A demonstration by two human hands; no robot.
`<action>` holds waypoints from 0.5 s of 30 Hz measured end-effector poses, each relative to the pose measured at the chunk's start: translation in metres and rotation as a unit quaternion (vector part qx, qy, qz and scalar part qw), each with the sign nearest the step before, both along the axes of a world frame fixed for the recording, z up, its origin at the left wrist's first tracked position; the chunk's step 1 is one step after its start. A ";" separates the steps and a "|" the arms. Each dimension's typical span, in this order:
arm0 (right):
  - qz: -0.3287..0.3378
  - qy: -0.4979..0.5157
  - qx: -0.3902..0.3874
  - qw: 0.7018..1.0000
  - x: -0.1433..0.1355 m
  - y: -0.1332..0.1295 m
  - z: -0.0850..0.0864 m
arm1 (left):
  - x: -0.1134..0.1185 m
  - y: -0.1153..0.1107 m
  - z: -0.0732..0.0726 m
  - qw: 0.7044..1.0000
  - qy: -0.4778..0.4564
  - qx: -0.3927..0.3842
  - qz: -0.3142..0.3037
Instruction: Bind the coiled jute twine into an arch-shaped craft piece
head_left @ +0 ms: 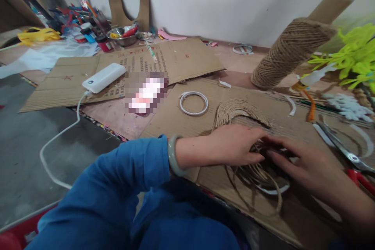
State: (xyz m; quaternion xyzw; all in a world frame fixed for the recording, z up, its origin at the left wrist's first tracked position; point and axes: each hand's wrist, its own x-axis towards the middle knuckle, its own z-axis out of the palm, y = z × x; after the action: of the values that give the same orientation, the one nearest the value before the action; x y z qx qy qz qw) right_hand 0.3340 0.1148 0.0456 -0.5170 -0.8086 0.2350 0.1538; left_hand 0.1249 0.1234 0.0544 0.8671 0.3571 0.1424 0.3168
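Cardboard sheet (178, 64), rows of printed characters (145, 64), red marks (68, 77), none legible

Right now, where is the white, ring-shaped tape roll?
In the head view, the tape roll lies near the middle, on brown corrugated cardboard, just left of the arched brown twine strands.

White power bank (104, 78) flat on printed cardboard (181, 60), there's its cable (41, 152) looping over the edge, paint jars (104, 44) crowding a metal bowl (126, 40), U-shaped cardboard (116, 13) upright behind
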 end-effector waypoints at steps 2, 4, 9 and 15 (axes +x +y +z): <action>-0.063 -0.012 -0.022 0.998 0.007 0.002 0.005 | 0.000 0.000 -0.001 1.000 0.009 0.008 -0.009; -0.145 -0.037 -0.009 0.989 0.016 0.006 0.009 | 0.000 0.000 -0.001 0.999 0.018 0.022 -0.024; -0.201 -0.050 0.063 0.976 0.028 0.014 0.005 | 0.001 -0.002 0.003 0.997 0.034 0.029 -0.063; -0.174 -0.088 0.090 0.977 0.026 0.032 -0.011 | -0.006 0.010 0.004 0.992 0.034 0.093 0.083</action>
State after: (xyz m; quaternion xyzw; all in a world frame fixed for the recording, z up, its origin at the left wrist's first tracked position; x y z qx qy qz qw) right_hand 0.3605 0.1464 0.0341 -0.6522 -0.7347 0.0844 0.1662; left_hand 0.1188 0.1331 0.0580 0.8643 0.4237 0.1715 0.2101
